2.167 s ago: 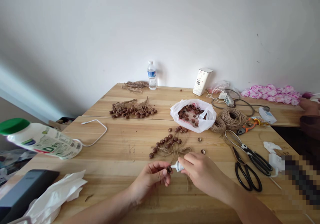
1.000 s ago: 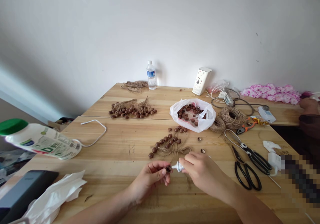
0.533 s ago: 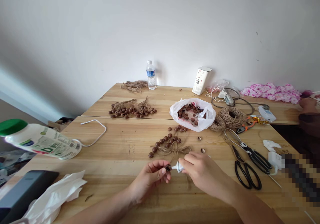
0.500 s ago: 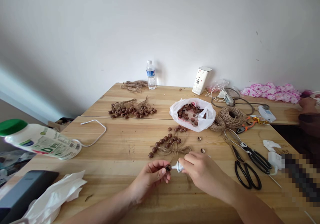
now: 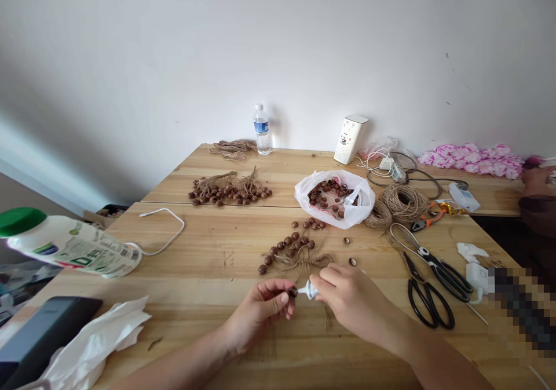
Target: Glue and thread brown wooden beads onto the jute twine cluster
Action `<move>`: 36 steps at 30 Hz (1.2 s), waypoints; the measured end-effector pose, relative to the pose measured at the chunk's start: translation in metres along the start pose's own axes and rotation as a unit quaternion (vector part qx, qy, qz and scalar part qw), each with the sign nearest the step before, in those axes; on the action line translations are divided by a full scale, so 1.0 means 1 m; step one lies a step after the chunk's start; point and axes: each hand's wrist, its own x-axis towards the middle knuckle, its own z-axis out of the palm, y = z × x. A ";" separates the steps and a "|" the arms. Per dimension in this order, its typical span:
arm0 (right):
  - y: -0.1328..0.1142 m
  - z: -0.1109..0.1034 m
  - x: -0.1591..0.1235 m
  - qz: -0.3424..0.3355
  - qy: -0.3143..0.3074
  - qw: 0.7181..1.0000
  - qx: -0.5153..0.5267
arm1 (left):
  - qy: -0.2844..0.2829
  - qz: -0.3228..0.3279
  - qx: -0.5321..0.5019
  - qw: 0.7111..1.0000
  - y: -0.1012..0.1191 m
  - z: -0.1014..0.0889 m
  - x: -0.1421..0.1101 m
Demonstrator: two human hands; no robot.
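Plain pale wall [image 5: 195, 59] backs a wooden table [image 5: 208, 245], with both hands at work toward its near edge. Between the left hand's [image 5: 267, 304] thumb and fingers sits a small brown shell [image 5: 292, 292], its hollow apparently turned to the right; that grip is a narrow pinch. The right hand's [image 5: 343, 294] grip is curled around a white tube [image 5: 311, 290], whose nozzle [image 5: 302, 290] points at the shell; whether they touch, I cannot tell.

The shell looks light, stiff and smooth, probably brittle at the rim, so its rounded outside seems the place to pinch. The tube is likely light and squeezable, best taken by the body behind the nozzle.

Just beyond the hands, toward the far edge, lies a cluster of brown balls [image 5: 296, 245] with limp-looking twine [image 5: 316, 261]. Scissors [image 5: 423, 252] lie toward the right edge.
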 end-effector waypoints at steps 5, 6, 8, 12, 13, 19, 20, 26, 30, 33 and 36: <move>0.000 0.001 -0.001 -0.003 0.003 1.000 -0.003 | 0.005 -0.001 0.005 1.000 0.000 0.000 0.000; 0.000 0.000 -0.001 -0.003 0.001 1.000 -0.003 | 0.006 -0.002 0.004 1.000 0.000 0.000 0.000; -0.001 0.000 -0.001 -0.005 -0.002 1.000 -0.001 | 0.008 -0.004 0.001 1.000 -0.001 0.000 0.000; -0.001 -0.002 -0.001 -0.007 -0.017 1.000 0.005 | 0.010 -0.006 -0.001 1.000 0.000 0.000 0.000; -0.001 -0.002 -0.001 -0.008 -0.019 1.000 0.006 | 0.010 -0.005 -0.002 1.000 0.000 -0.001 0.000; 0.000 -0.001 -0.001 -0.006 -0.020 1.000 0.003 | 0.007 -0.004 -0.010 1.000 -0.001 -0.001 0.000; -0.001 -0.002 -0.001 -0.005 -0.020 1.000 0.004 | 0.007 -0.003 -0.010 1.000 -0.001 -0.002 0.000; -0.005 0.000 0.000 -0.011 -0.026 0.999 0.018 | 0.009 -0.003 -0.011 1.000 -0.001 -0.001 0.001; -0.004 0.002 0.000 -0.012 -0.024 1.000 0.015 | 0.007 -0.004 -0.012 1.000 0.000 -0.001 0.001; -0.003 0.002 0.000 -0.010 -0.027 1.000 0.010 | 0.003 -0.003 -0.016 1.000 0.000 0.000 0.001; -0.004 0.003 0.000 -0.012 -0.019 1.000 0.010 | 0.010 -0.006 -0.019 1.000 0.000 -0.001 0.002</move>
